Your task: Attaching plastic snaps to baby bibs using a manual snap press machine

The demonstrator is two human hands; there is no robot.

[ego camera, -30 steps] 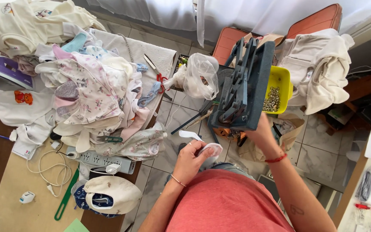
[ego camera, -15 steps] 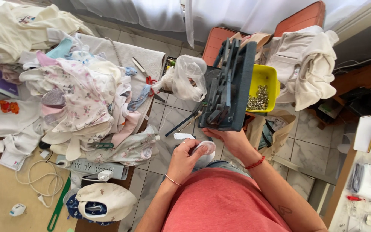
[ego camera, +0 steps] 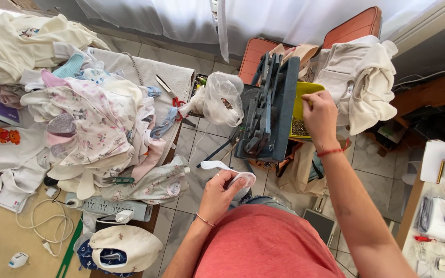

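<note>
Left hand [ego camera: 221,191] – fingers pinching small white fabric piece [ego camera: 235,176], soft, limp, take by edge | right hand [ego camera: 319,116] – fingers dipped in yellow plastic tray [ego camera: 305,91], probably picking snaps.

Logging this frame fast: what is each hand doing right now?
Left hand: closed on a small white fabric piece.
Right hand: reaching into the yellow tray; whether it grips anything cannot be told.

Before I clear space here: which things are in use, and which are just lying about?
In use:
white cloth piece in the left hand
yellow tray under the right hand
blue-grey press

Lying about:
clothes pile
scissors
power strip
cap
plastic bag
</note>
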